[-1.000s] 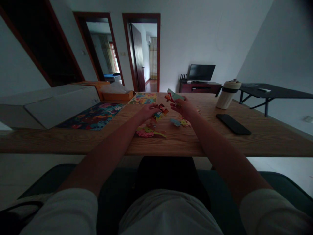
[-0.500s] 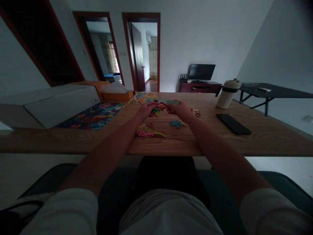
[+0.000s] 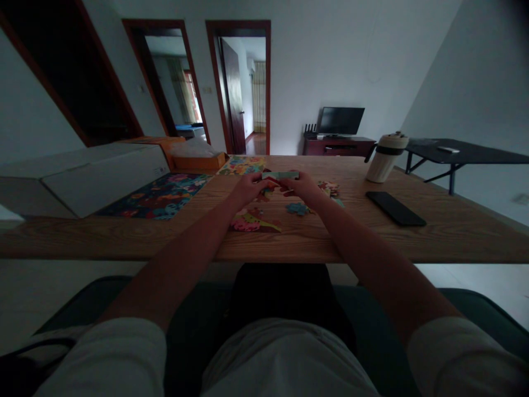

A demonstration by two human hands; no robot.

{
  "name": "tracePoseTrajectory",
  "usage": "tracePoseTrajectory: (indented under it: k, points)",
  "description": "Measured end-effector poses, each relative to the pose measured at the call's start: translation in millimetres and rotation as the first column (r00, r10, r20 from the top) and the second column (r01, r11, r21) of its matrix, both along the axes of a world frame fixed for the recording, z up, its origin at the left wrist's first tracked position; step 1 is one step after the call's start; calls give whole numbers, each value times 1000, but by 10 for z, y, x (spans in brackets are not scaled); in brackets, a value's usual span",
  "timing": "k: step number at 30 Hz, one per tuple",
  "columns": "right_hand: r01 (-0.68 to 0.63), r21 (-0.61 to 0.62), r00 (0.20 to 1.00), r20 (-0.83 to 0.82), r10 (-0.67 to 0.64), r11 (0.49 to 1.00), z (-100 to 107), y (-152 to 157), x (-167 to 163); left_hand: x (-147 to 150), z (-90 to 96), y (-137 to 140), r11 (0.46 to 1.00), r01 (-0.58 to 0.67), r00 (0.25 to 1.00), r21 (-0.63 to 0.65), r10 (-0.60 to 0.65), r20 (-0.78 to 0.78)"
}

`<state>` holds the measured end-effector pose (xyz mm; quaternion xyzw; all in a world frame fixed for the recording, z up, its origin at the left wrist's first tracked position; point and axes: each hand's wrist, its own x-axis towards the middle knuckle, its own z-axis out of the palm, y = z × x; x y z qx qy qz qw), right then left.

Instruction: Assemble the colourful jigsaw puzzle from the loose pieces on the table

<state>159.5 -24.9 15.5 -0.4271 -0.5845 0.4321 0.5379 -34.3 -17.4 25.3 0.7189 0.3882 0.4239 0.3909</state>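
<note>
Between my two hands, over the wooden table, is a joined section of jigsaw puzzle [image 3: 281,175], with a pale green strip along its far edge and some red below. My left hand [image 3: 249,189] grips its left end with bent fingers. At the right end, my right hand [image 3: 303,187] is closed on the same section. Nearer to me lie joined puzzle pieces [image 3: 252,221] in pink and yellow-green. A blue puzzle piece [image 3: 297,208] rests beside my right forearm. Several loose pieces [image 3: 329,188] sit to the right of my right hand, partly covered by the arm.
On the left, a white box [image 3: 103,176] stands by a dark colourful puzzle sheet [image 3: 161,196]. Behind are an orange box [image 3: 198,164] and a yellow patterned sheet [image 3: 242,165]. To the right, a black phone [image 3: 394,208] lies before a cream tumbler [image 3: 386,160].
The held puzzle section has tilted, so its pale green edge now shows as a strip between my hands. The fingers have drawn closer around it. The pieces in front lie as before.
</note>
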Motion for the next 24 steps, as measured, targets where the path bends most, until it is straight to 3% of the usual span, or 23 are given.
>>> tracePoseTrajectory:
  k: [8,12,15,20,24]
  points:
    - [12,20,1000,5,-12,1000,33,-35,45,-1,-6,33,998,34,999,-57,-31,44]
    - [30,52,999,18,-31,998,21,-11,59,-14,-33,53,998,57,998,-6,-57,-4]
    - [21,115,996,84,-31,993,-2,-30,28,-17,-41,41,998,12,997,62,-7,-76]
    - [-98,222,966,256,39,970,59,-107,-2,-16,-19,-1,993,-33,991,116,48,-127]
    - [-5,189,995,98,-14,982,280,-124,168,-31,17,-34,993,-16,994,116,29,-109]
